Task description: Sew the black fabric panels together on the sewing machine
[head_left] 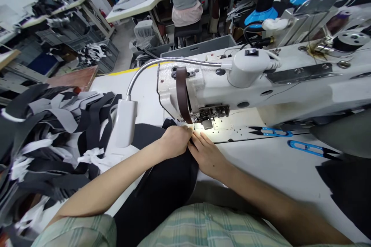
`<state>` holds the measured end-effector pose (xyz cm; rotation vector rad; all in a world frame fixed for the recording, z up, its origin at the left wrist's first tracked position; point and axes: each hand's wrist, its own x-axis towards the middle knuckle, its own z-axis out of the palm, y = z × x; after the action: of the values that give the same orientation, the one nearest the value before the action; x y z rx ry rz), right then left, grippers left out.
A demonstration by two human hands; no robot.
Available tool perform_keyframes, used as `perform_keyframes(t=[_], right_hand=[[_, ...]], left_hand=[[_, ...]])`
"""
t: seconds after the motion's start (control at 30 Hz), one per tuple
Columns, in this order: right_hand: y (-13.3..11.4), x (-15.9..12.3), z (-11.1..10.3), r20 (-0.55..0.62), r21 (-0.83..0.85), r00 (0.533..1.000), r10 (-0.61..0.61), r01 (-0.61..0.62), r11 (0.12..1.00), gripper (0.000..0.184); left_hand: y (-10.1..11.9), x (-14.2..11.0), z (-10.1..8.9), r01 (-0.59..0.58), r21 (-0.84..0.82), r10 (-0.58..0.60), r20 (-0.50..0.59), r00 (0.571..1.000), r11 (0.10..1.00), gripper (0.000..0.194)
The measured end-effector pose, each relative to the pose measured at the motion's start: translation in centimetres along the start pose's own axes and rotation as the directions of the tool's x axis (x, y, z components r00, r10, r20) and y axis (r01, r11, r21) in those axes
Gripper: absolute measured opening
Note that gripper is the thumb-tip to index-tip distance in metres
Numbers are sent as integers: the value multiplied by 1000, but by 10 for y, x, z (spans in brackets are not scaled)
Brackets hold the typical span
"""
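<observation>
1. Head view: left hand (177,141) is curling its fingers beside the machine (214,85) (cannot tell what they're pinching).
2. Right hand (209,157) is lying flat, fingers slightly spread.
3. Cloth (171,185) is lying beneath both.

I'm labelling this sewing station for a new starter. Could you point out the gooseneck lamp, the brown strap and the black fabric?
Gooseneck lamp (125,123): head view, on its white lamp head.
Brown strap (181,92): head view, mid-length.
Black fabric (165,189): head view, on its broad lower part.
</observation>
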<state>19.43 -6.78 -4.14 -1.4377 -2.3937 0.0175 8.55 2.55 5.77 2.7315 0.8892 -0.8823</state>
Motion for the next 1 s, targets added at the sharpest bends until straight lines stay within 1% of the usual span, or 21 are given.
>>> perform_keyframes(t=[0.1, 0.17, 0.2, 0.23, 0.3, 0.37, 0.4, 0.43, 0.47, 0.53, 0.6, 0.67, 0.73, 0.83, 1.0], right_hand=[[-1, 0, 6, -57, -26, 998, -13, 11, 1000, 44], [-3, 0, 4, -94, -60, 995, -12, 6, 998, 41], [-5, 0, 1, -107, -76, 994, -8, 0, 997, 37], [-7, -1, -3, -108, -86, 994, -8, -2, 996, 30], [-13, -3, -11, -81, -98, 996, -39, 30, 995, 17], [-19, -6, -17, -46, -129, 995, -88, 82, 988, 11], [-22, -7, -19, -38, -159, 993, -110, 102, 982, 9], [-24, -7, -21, -34, -193, 992, -123, 114, 975, 8], [-26, -8, -21, -35, -226, 991, -132, 121, 967, 9], [-28, -8, -21, -32, -271, 988, -151, 137, 953, 13], [-28, -7, -21, -35, -295, 986, -163, 146, 944, 17], [-27, -6, -20, -41, -305, 985, -168, 148, 941, 20], [-26, -5, -20, -38, -308, 985, -167, 147, 940, 24], [-24, -5, -17, -28, -311, 988, -155, 138, 940, 28], [-24, -6, -14, -24, -309, 988, -154, 139, 941, 29]], left_hand=[[2, 6, 2, 14, 17, -14, -15, 1000, 1000, 26], [-1, 7, 4, 11, 33, -10, -33, 999, 999, 25], [-4, 5, 5, 16, 42, -14, -42, 999, 999, 25], [-9, 1, 6, 35, 56, -32, -57, 998, 998, 27], [-19, -11, 5, 110, 91, -101, -96, 990, 990, 32], [-27, -24, 3, 182, 124, -163, -145, 976, 975, 35], [-27, -31, 2, 188, 134, -166, -159, 973, 973, 37], [-25, -36, 1, 168, 135, -146, -155, 977, 977, 39], [-21, -39, 0, 126, 127, -109, -133, 985, 984, 41], [-7, -40, 1, 26, 88, -21, -55, 998, 996, 44], [6, -36, 4, -28, 29, 28, 17, 999, 999, 43], [15, -30, 9, -13, -18, 14, 44, 999, 1000, 41], [18, -25, 14, 19, -38, -18, 36, 999, 999, 41], [17, -20, 18, 37, -20, -37, 14, 999, 999, 43], [15, -14, 18, 49, -24, -49, 4, 999, 998, 47]])
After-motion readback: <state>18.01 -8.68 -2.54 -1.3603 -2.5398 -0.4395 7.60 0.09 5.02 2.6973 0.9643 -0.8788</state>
